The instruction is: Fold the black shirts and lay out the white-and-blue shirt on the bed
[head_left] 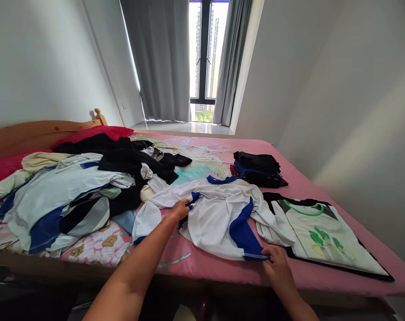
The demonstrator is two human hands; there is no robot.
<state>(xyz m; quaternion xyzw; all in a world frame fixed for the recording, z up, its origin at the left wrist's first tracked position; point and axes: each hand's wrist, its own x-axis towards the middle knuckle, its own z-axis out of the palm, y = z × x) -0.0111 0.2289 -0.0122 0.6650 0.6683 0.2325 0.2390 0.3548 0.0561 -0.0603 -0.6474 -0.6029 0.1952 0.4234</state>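
A white long-sleeved shirt [209, 214] with blue side panels and a blue collar lies spread on the bed in front of me, its collar toward the window. My left hand [180, 209] pinches the blue panel on the shirt's left side. At the near right corner of the hem, my right hand [276, 263] grips the blue edge between thumb and fingers. One sleeve stretches left toward a heap of clothes; the other lies to the right, over the edge of a folded white T-shirt [326, 232] with green print and green neckline.
On the left lies a loose heap of clothes [68, 183], white, black and blue. A folded dark stack [258, 169] sits beyond the shirt at right. Pink floral bedding [219, 269] covers the bed, with a wooden headboard [38, 131] on the left and grey curtains [159, 58] behind.
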